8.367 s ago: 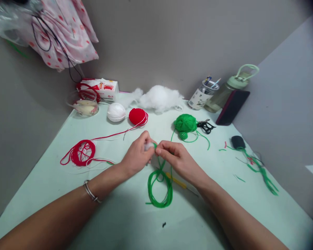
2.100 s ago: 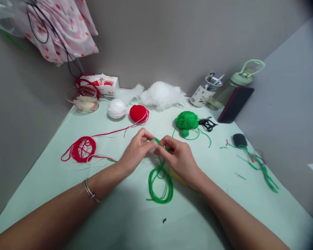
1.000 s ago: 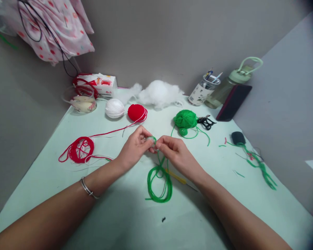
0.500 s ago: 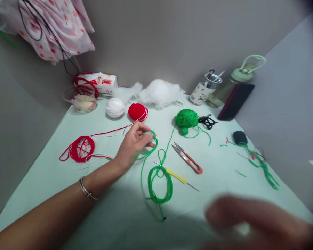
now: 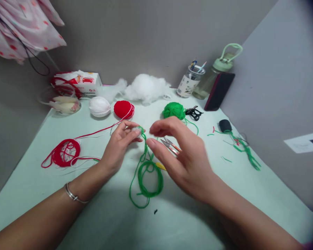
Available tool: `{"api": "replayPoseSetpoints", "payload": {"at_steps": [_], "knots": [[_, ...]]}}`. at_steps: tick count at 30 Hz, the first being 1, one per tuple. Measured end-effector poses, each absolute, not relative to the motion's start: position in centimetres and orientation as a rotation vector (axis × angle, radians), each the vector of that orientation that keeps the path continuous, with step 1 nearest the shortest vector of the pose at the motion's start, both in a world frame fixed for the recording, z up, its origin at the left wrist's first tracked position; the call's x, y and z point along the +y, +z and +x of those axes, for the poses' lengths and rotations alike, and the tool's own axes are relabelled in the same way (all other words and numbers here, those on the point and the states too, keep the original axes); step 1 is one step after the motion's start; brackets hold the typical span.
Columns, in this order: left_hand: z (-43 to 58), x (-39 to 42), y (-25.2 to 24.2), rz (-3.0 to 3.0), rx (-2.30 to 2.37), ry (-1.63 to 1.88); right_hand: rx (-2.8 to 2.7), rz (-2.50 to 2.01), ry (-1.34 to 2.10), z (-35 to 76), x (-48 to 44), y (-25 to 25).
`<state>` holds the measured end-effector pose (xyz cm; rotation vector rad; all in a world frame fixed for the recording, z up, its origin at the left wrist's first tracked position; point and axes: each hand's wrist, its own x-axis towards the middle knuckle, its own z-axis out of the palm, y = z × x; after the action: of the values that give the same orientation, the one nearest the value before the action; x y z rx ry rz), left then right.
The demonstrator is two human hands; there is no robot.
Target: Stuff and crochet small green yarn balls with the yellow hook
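My left hand (image 5: 120, 140) pinches a small green crocheted piece (image 5: 141, 130) with white stuffing showing at it. Green yarn trails from it down to a loose coil of green yarn (image 5: 139, 177) on the table. My right hand (image 5: 184, 152) hovers just right of the piece, thumb and fingers apart, with nothing between them. Behind that hand, thread snips (image 5: 169, 146) with orange handles are partly covered. Also mostly hidden by it is a yellow-handled crochet hook (image 5: 160, 166). A green yarn ball (image 5: 173, 110) lies beyond the hand.
Red yarn lies in a coil (image 5: 57, 152) at left, near a white ball (image 5: 99, 107) and a red ball (image 5: 123, 109). White stuffing (image 5: 147, 88), a pen jar (image 5: 188, 83), a bottle (image 5: 206, 81) and a leaning phone (image 5: 219, 92) line the back. Yarn scraps (image 5: 246, 152) lie right.
My right hand has come from the lower right up beside my left hand and the green piece. The view has shifted, so the table things appear further left.
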<state>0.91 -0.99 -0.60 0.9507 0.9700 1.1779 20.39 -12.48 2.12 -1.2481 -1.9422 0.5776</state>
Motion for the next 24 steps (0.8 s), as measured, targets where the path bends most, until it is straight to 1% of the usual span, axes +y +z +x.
{"api": "replayPoseSetpoints", "payload": {"at_steps": [2, 3, 5, 7, 10, 11, 14, 16, 18, 20, 22, 24], "knots": [[0.8, -1.0, -0.7, 0.959, 0.988, 1.201, -1.899, -1.341, 0.588, 19.2, -5.7, 3.0], [0.8, -0.9, -0.7, 0.960, 1.002, 1.207, -1.900, -1.401, 0.658, 18.7, -3.4, 3.0], [0.7, -0.8, -1.0, 0.949, 1.024, 1.198, -2.004, -1.416, 0.949, 18.1, -1.1, 2.6], [0.6, -0.7, -1.2, 0.929, 1.034, 1.179, -1.975, -1.316, 1.075, 18.1, -1.0, 2.1], [0.6, -0.5, -1.5, 0.915, 1.037, 1.162, -1.733, -1.164, 1.021, 18.4, -1.9, 2.2], [0.6, -0.5, -1.5, 0.919, 1.030, 1.157, -1.637, -1.125, 1.054, 18.4, -2.0, 2.4], [0.6, -0.6, -1.4, 0.945, 0.997, 1.132, -1.380, -1.072, 1.325, 18.4, -1.8, 3.1], [0.7, -0.7, -1.3, 0.967, 0.981, 1.129, -1.289, -1.127, 1.407, 18.4, -1.4, 3.1], [0.8, -0.8, -1.2, 0.995, 0.971, 1.147, -1.336, -1.223, 1.347, 18.4, -1.1, 2.5], [0.9, -1.0, -1.1, 1.027, 0.956, 1.165, -1.516, -1.271, 1.310, 18.5, -1.0, 1.9], [1.0, -1.1, -1.1, 1.055, 0.938, 1.166, -1.692, -1.283, 1.333, 18.6, -1.1, 1.4], [1.0, -1.1, -1.1, 1.074, 0.921, 1.156, -1.753, -1.300, 1.357, 18.6, -1.1, 1.2]]}}
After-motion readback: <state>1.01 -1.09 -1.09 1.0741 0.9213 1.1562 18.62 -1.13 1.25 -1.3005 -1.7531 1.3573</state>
